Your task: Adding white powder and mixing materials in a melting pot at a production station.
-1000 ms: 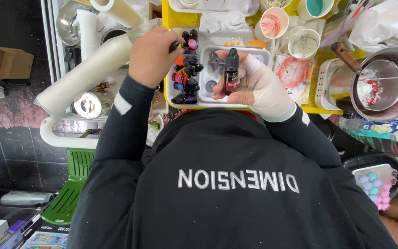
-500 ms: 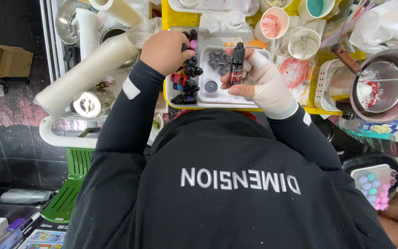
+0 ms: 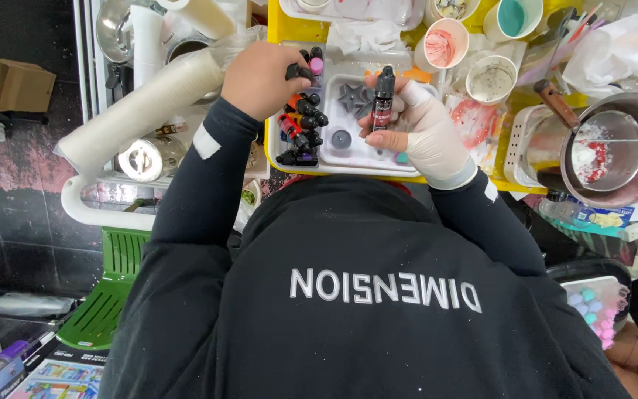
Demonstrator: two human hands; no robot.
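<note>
The dropper bottles (image 3: 300, 125) lie in the tray (image 3: 348, 159) left of the mould (image 3: 348, 118), with the pot (image 3: 607, 148) to the right of the tray.

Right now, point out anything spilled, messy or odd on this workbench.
Red stains smear the paper cup and the clear plastic piece beside the white tray. White and red residue coats the metal pot. The small dropper bottles lie jumbled, not upright.

There is one view only, from the head. It looks straight down, close above the black-clothed person (image 3: 348, 295) and the desk (image 3: 278, 159).
</note>
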